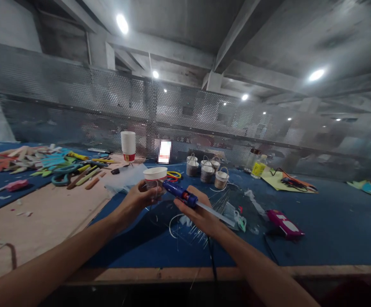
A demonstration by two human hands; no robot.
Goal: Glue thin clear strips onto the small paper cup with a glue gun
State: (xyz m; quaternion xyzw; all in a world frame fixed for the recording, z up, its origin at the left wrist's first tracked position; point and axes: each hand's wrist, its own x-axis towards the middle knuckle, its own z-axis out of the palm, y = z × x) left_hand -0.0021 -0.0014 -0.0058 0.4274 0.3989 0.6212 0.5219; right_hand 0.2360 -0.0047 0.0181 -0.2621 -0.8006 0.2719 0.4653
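My left hand (140, 195) is wrapped round a paper cup (155, 174), which stands upright in it with the white rim showing; most of the cup's lower side is hidden by fingers. In my right hand (198, 209) is a blue glue gun (182, 193), its nozzle pointing left at the cup's side. A long pale glue stick (215, 213) sticks out of the gun's back end. Whether the nozzle touches the cup I cannot tell. Behind my hands stand several small cups with handles (207, 172), wrapped like little buckets.
A stack of white paper cups (128, 145) stands at the back left. Scissors (62, 177), pens and coloured strips (28, 157) are heaped at left. A yellow-labelled bottle (259, 167), a magenta box (284, 224) and scraps lie at right. A perforated metal screen (185, 111) rises behind.
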